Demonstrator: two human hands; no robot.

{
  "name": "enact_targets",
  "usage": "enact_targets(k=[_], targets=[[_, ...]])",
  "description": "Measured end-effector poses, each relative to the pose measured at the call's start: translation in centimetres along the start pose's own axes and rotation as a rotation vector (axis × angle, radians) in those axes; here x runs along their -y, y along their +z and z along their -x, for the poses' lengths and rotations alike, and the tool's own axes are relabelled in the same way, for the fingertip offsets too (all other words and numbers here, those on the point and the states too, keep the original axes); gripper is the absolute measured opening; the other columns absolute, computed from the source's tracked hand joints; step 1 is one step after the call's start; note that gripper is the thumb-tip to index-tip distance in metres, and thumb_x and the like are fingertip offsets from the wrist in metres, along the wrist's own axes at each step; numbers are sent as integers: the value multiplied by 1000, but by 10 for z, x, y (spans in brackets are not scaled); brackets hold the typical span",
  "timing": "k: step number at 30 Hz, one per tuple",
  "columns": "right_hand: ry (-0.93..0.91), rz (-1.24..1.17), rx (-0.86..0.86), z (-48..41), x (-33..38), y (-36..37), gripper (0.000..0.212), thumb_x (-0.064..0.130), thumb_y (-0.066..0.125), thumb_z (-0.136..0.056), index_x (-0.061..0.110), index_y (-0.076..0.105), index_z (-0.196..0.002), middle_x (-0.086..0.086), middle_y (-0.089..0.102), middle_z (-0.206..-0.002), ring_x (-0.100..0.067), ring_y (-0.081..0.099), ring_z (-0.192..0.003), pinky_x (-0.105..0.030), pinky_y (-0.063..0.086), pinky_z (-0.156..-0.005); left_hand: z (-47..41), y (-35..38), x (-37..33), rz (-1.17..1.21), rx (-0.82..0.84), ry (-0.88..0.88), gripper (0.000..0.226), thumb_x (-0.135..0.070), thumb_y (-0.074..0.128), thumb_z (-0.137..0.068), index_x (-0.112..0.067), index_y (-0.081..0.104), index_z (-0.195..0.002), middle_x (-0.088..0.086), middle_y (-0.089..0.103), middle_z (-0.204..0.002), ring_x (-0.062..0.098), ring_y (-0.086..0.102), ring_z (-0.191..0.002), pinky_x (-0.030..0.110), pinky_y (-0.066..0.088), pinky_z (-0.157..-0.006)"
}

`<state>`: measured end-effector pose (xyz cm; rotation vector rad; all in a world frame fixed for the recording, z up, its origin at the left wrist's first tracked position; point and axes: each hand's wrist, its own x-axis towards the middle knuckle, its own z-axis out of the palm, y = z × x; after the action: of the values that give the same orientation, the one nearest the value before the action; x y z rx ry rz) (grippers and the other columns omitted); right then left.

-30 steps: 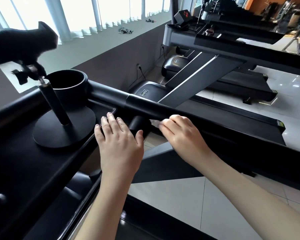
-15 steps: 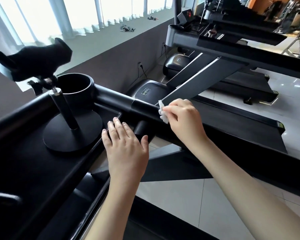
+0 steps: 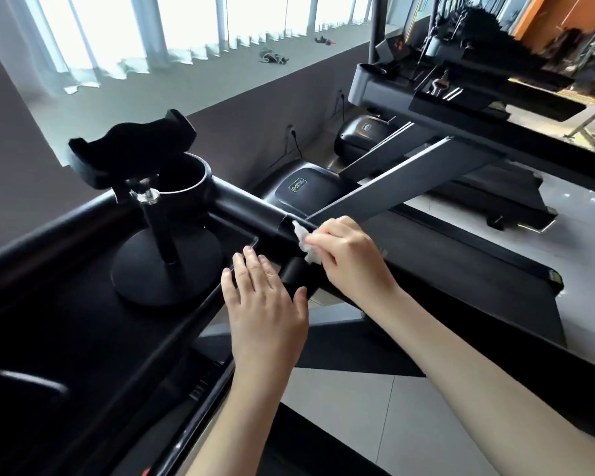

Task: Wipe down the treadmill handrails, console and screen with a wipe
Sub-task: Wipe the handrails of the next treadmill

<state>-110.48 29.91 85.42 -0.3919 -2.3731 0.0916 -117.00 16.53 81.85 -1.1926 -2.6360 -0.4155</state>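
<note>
White crumpled wipe (image 3: 305,247): pressed against the black tubular handrail (image 3: 255,209), just past the joint where the rail meets a grey slanted upright (image 3: 392,182).

Right hand (image 3: 352,261): fingers curled, pinching the wipe at the fingertips, knuckles up, forearm coming in from lower right.

Left hand (image 3: 267,307): flat, fingers straight and together, holding nothing. It lies palm down on the near corner of the black treadmill console (image 3: 66,338). The thumb is spread toward a short black stub grip (image 3: 294,273) that sits between the two hands.

On the console tray: black phone stand with round base (image 3: 167,273), upright pole, padded cradle on top. Behind it, a black round cup holder (image 3: 200,187) at the handrail's root.

Beyond: a second grey treadmill (image 3: 461,97), pale floor tiles (image 3: 375,424), a curtained window along the wall.
</note>
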Motion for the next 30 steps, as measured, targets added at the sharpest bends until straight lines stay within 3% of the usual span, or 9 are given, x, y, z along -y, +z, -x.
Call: enact_targets(k=[4, 8, 13, 17, 20, 24, 26, 27, 30], targets=[[-166, -27, 30, 8, -4, -12, 38, 21, 46, -97, 6, 73, -75, -2, 66, -73, -27, 63, -72, -36, 55, -53, -1, -2, 0, 26, -1, -12, 76, -46, 31, -85, 13, 52, -128, 30, 49, -136, 42, 46, -129, 51, 23, -107], [-170, -14, 44, -19, -2, 9, 28, 13, 49, -88, 7, 73, -75, -1, 64, -72, -28, 60, -72, -36, 55, -55, -1, -1, 0, 30, -24, -61, 79, -48, 34, -83, 12, 48, -131, 29, 48, -137, 40, 44, -131, 47, 21, -109], [-418, 48, 153, -21, -1, 9, 28, 1, 42, -80, 4, 70, -82, -4, 59, -75, -23, 59, -71, -28, 52, -63, -1, -2, -1, 5, -6, -123, 85, -54, 34, -82, 11, 43, -136, 27, 46, -140, 37, 41, -134, 45, 26, -114], [-385, 35, 151, -44, 7, 27, 30, 9, 44, -85, 6, 74, -80, -2, 57, -73, -21, 58, -69, -26, 49, -56, -2, -4, -2, -23, 13, -138, 85, -55, 34, -81, 9, 46, -134, 24, 49, -139, 35, 45, -132, 47, 33, -110], [-423, 60, 151, -44, 6, 35, 10, 4, 75, -76, 10, 76, -84, 2, 56, -72, -18, 58, -70, -25, 50, -63, -1, -6, -4, -19, 18, -163, 86, -57, 34, -80, 7, 46, -136, 22, 49, -140, 32, 44, -133, 44, 30, -112], [-376, 18, 150, -34, -3, 18, 23, 7, 55, -82, 12, 77, -84, 2, 55, -69, -20, 57, -68, -26, 50, -56, -2, -8, -4, -9, 37, -184, 86, -58, 35, -79, 6, 46, -136, 20, 49, -140, 30, 43, -132, 39, 26, -113], [-309, -37, 143, -42, -5, 22, 8, 4, 71, -77, 10, 76, -82, 0, 55, -69, -22, 57, -67, -26, 50, -53, -4, -9, -4, 4, 42, -194, 87, -59, 36, -78, 5, 47, -136, 19, 50, -139, 30, 43, -131, 37, 22, -112], [-254, -65, 147, -49, -4, 26, 15, 4, 81, -71, 8, 75, -84, -1, 57, -70, -23, 57, -66, -28, 51, -55, -4, -9, -4, 12, 48, -201, 88, -59, 37, -77, 4, 47, -136, 18, 50, -139, 30, 43, -131, 37, 21, -111], [-189, -179, 152, -64, -7, 37, 14, 2, 77, -74, 6, 74, -87, -6, 58, -71, -29, 56, -65, -37, 55, -57, -8, -7, -3, 5, 52, -217, 89, -61, 38, -74, 4, 51, -133, 17, 54, -134, 31, 49, -125, 36, 21, -108]])
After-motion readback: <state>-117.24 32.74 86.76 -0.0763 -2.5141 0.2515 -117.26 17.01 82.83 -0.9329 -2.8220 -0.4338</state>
